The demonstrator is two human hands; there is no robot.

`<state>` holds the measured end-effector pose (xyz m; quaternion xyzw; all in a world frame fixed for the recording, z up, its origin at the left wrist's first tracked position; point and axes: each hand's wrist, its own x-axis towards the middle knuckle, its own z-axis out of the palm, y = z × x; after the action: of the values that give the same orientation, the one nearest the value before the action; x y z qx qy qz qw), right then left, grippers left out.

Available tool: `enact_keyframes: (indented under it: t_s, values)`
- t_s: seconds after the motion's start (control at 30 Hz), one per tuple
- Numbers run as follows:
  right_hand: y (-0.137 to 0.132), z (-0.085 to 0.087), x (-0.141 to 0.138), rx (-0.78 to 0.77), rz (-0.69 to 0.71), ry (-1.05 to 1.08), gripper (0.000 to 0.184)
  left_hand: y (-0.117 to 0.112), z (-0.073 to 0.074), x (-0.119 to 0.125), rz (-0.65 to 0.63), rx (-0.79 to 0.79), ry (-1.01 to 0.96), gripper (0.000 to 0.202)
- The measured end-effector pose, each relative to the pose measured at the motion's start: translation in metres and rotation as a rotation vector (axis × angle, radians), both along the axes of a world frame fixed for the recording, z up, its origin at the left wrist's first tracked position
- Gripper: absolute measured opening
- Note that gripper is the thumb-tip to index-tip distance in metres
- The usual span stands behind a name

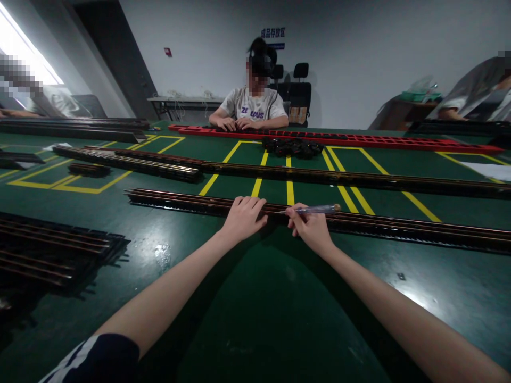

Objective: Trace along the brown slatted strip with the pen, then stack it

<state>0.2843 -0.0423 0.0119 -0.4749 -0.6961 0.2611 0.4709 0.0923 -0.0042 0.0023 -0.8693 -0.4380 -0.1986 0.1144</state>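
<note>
A long dark rail with copper-coloured strips lies across the green table in front of me. My left hand rests on it, fingers curled over its top edge. Just to the right, my right hand pinches a slim clear-handled screwdriver, held lying along the rail with its tip pointing left, close to my left fingertips.
More long dark rails lie further back, and a stack of them sits at the left. A long red rail and a pile of small black parts lie before a person seated opposite. Yellow lines mark the table.
</note>
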Motion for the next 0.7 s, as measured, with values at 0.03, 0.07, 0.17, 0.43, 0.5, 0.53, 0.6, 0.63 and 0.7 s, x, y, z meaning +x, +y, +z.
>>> enact_keyframes:
  t_s: [0.03, 0.07, 0.17, 0.43, 0.5, 0.53, 0.6, 0.63, 0.7]
  values:
    - [-0.0001, 0.0002, 0.0000, 0.001, -0.003, -0.002, 0.043, 0.0001, -0.0001, -0.0001, -0.001, -0.001, 0.002, 0.035]
    - [-0.0001, 0.0003, 0.0000, 0.004, -0.007, -0.001, 0.043, 0.0001, -0.0003, -0.0002, -0.002, -0.001, 0.002, 0.035]
    - [-0.0002, -0.0002, 0.0004, 0.016, -0.022, 0.010, 0.042, 0.0003, -0.0008, -0.0004, -0.003, 0.001, 0.000, 0.036]
    - [-0.0014, -0.0002, 0.0000, 0.039, -0.052, 0.012, 0.041, -0.0024, 0.0000, 0.0020, 0.026, -0.001, 0.013, 0.037]
    - [-0.0018, 0.0002, -0.0001, 0.051, -0.068, 0.006, 0.042, -0.0032, 0.0000, 0.0025, 0.028, 0.003, 0.016, 0.037]
    - [-0.0019, 0.0006, -0.0001, 0.055, -0.073, 0.005, 0.043, -0.0033, -0.0001, 0.0026, 0.029, 0.004, 0.016, 0.036]
    - [-0.0022, 0.0012, 0.0000, 0.058, -0.079, 0.006, 0.043, -0.0034, -0.0004, 0.0027, 0.028, 0.006, 0.013, 0.036]
    - [-0.0024, 0.0015, 0.0001, 0.058, -0.081, 0.008, 0.042, -0.0033, -0.0004, 0.0028, 0.028, 0.006, 0.010, 0.036]
    - [-0.0027, 0.0016, 0.0005, 0.060, -0.087, 0.008, 0.042, -0.0032, -0.0003, 0.0028, 0.025, 0.000, 0.005, 0.037]
